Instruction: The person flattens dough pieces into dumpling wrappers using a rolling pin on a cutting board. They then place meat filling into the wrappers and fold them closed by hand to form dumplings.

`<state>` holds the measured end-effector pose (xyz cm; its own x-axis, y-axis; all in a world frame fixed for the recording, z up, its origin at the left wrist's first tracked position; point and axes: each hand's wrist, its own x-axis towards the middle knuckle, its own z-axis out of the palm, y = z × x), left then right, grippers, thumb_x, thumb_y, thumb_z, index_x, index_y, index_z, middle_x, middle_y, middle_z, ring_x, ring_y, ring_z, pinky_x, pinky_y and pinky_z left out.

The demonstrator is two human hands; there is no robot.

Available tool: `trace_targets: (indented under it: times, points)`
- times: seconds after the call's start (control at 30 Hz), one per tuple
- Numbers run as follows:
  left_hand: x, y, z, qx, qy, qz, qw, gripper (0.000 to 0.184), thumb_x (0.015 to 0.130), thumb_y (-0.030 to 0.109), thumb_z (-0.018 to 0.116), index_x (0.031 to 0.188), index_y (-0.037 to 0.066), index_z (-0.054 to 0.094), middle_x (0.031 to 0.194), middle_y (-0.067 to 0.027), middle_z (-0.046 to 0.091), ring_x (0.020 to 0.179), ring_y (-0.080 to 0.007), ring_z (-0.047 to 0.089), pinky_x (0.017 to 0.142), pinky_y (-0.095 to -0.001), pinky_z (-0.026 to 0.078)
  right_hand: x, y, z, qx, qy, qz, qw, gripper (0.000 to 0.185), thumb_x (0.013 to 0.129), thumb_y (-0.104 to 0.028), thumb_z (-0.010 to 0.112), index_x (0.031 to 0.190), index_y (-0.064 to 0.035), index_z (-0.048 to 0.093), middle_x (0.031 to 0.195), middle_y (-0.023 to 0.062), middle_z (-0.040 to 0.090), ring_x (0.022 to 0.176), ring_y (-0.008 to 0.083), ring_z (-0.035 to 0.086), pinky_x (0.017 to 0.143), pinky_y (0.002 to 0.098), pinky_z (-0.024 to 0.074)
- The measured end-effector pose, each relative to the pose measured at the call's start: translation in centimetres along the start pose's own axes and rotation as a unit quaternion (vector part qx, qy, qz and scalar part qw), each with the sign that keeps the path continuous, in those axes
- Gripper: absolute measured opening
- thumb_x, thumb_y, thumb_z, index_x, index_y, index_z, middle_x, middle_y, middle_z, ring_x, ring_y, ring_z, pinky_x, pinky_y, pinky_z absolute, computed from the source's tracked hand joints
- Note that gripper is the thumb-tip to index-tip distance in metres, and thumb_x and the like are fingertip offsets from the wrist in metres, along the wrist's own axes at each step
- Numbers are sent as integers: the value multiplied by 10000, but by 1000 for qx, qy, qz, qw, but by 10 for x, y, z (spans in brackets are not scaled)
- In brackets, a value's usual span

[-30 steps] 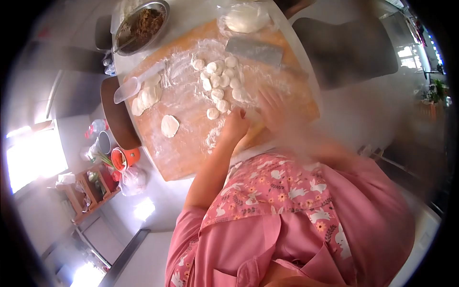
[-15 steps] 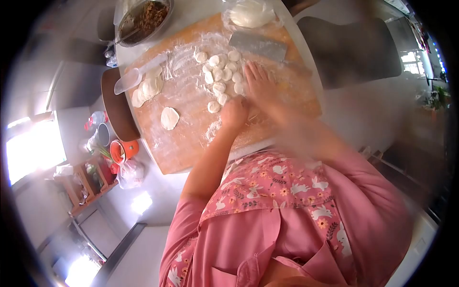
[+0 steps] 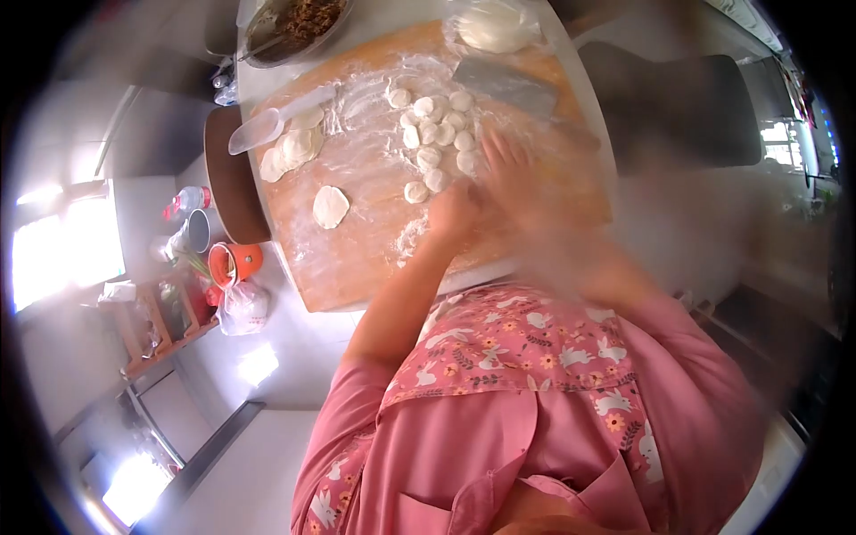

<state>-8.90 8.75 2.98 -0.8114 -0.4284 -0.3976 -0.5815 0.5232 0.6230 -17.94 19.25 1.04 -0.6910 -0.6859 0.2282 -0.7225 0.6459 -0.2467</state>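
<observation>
Has open floured room on the board (image 3: 339,267) at near left, around a lone dough round (image 3: 331,207), and at right, inside the worktop (image 3: 383,22) edge. Faces clustered dough pieces (image 3: 429,158), just left and far of the hands. Holds left hand (image 3: 456,208) curled, cannot tell around what; holds right hand (image 3: 508,169) flat, fingers stretched toward the far side.

Small, round white dough pieces (image 3: 444,134) lie clustered on the floured board (image 3: 348,267).
</observation>
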Motion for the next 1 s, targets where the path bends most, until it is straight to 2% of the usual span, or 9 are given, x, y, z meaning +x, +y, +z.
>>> trace_targets:
  times: [0.07, 0.3, 0.33, 0.4, 0.57, 0.63, 0.8, 0.93, 1.0]
  points:
    - [-19, 0, -7, 15, 23, 17, 999, 243, 847, 277, 539, 919, 61, 624, 919, -225, 645, 851, -387, 624, 736, -472, 483, -51, 21, -17, 22, -10, -124, 992, 486, 868, -246, 480, 1309, -43, 457, 1371, 149, 435, 1295, 313, 364, 1052, 482, 262]
    - [-42, -119, -84, -28, 253, -59, 965, 138, 873, 145, 531, 916, 71, 639, 796, -209, 638, 713, -381, 630, 608, -443, 481, -80, 24, -44, 43, -75, -104, 991, 463, 845, -244, 494, 1276, -76, 505, 1314, 96, 492, 1226, 275, 429, 1038, 443, 282]
    - [-74, -48, -136, 31, 240, -113, 964, 143, 849, 130, 565, 969, 83, 628, 896, -200, 641, 846, -362, 619, 708, -450, 472, -78, 23, -46, 44, -73, -101, 991, 463, 843, -244, 496, 1274, -77, 507, 1313, 92, 493, 1223, 273, 431, 1037, 441, 283]
    - [-57, -94, -124, 140, 300, -103, 938, 238, 823, 130, 605, 1057, 87, 589, 1076, -175, 600, 1052, -352, 537, 866, -462, 415, -76, 21, -48, 49, -67, -97, 992, 464, 839, -247, 500, 1271, -78, 510, 1308, 90, 496, 1214, 265, 439, 1038, 441, 282]
    - [-35, -77, -53, 42, 93, 67, 993, 553, 900, 365, 520, 1338, 40, 430, 1405, -160, 379, 1333, -318, 298, 1093, -487, 224, -71, 30, -37, 55, -54, -105, 991, 479, 824, -241, 519, 1274, -77, 505, 1308, 100, 496, 1205, 263, 454, 1024, 441, 307]
    - [-34, -83, 13, 229, 140, 147, 952, 592, 893, 354, 519, 1362, 20, 385, 1459, -254, 254, 1352, -395, 242, 1108, -505, 187, -62, 38, -26, 116, -7, -73, 991, 488, 809, -224, 532, 1276, -83, 501, 1314, 111, 496, 1186, 285, 474, 987, 443, 351]
    - [-57, -25, 65, 119, 68, 278, 951, 591, 853, 279, 592, 1315, -33, 396, 1402, -264, 332, 1303, -384, 332, 1085, -455, 273, -41, 34, -49, 70, -45, -5, 997, 502, 795, -186, 537, 1282, -78, 482, 1319, 137, 490, 1167, 318, 487, 969, 439, 377]
    - [-22, 6, 55, -32, 26, 304, 952, 491, 854, 223, 584, 1257, -22, 446, 1338, -282, 397, 1239, -409, 393, 997, -436, 364, -20, 31, -45, 21, -105, -4, 994, 501, 805, -131, 503, 1299, -62, 452, 1345, 154, 460, 1188, 341, 461, 996, 452, 359]
    - [4, 12, 52, -89, -9, 104, 991, 432, 814, 286, 565, 1167, 37, 556, 1220, -246, 532, 1132, -381, 515, 914, -440, 437, 1, 29, -23, 68, -99, 26, 992, 490, 820, -120, 479, 1305, -61, 445, 1359, 152, 443, 1194, 353, 449, 1001, 462, 351]
